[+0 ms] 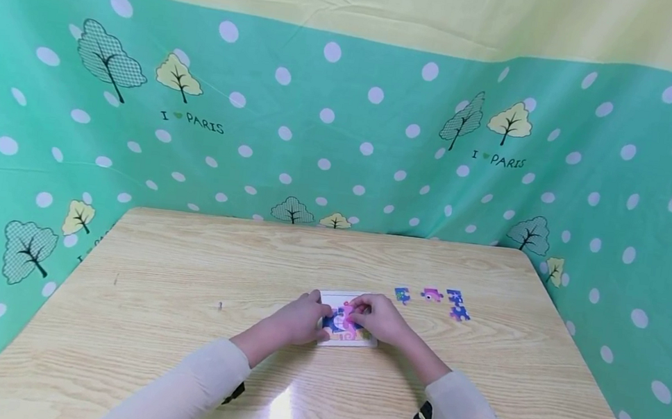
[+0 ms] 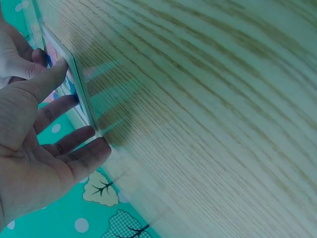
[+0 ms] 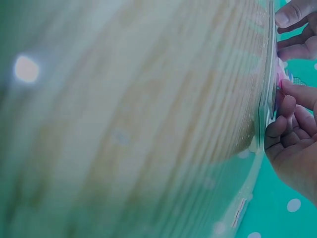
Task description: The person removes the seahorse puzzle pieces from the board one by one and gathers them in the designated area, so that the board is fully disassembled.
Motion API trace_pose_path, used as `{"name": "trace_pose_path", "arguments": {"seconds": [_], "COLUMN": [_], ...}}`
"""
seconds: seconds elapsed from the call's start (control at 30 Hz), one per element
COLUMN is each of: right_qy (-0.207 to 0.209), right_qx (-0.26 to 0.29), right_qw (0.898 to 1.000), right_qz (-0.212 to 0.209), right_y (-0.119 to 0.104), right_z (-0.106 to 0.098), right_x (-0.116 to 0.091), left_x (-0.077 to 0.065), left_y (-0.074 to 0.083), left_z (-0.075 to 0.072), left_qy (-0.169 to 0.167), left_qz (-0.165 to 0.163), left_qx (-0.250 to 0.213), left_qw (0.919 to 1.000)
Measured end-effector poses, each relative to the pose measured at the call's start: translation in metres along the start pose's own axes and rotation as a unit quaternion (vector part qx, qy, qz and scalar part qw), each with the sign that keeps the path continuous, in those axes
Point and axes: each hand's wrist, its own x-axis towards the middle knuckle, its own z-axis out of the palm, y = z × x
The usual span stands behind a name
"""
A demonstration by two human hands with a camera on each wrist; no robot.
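A small jigsaw puzzle in a white-rimmed tray point(image 1: 347, 295) lies on the table, with pink and blue picture parts inside. My left hand point(image 1: 300, 320) is at the tray's left side. In the left wrist view its thumb and forefinger rest on the tray, the other fingers stretched along the edge. My right hand point(image 1: 382, 320) pinches a pink puzzle piece point(image 3: 281, 83) between thumb and forefinger over the tray. Fingers hide part of that piece, so whether it is seated cannot be told.
Right of the tray lie loose puzzle pieces: a blue one point(image 1: 403, 295), a pink one with an eye point(image 1: 431, 294), and two blue ones point(image 1: 454, 297) close together. A tiny dark speck point(image 1: 220, 306) is on the wooden table point(image 1: 179, 253) to the left. Patterned cloth point(image 1: 345, 134) hangs behind.
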Motion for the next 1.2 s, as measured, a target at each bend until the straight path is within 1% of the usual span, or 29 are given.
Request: {"name": "trace_pose_path", "arguments": {"seconds": [0.23,0.57,0.77,1.0,1.2], "right_qy": [0.0,0.001,-0.007,-0.012,-0.016], "right_qx": [0.017,0.017,0.027,0.029,0.03], "right_qw": [1.0,1.0,1.0,0.999,0.999], "right_qz": [-0.001,-0.003,0.001,-0.013,-0.012], "right_y": [-0.0008,0.0001,-0.0034,-0.0049,-0.0051], "right_z": [-0.0006,-0.0008,-0.0022,-0.0021,-0.0029], "right_x": [-0.002,-0.0025,-0.0064,-0.008,-0.0093], "left_x": [0.0004,-0.0004,0.001,0.0011,0.001], "left_y": [-0.0003,0.0007,0.0006,0.0003,0.0001], "left_z": [0.001,0.0001,0.0001,0.0002,0.0003], "left_qy": [-0.006,-0.005,-0.006,-0.004,-0.005], "left_qz": [-0.005,-0.003,-0.006,-0.003,-0.004], "left_qx": [-0.009,-0.004,-0.002,0.0,0.001], "left_qw": [0.9999,1.0,1.0,1.0,1.0]}}
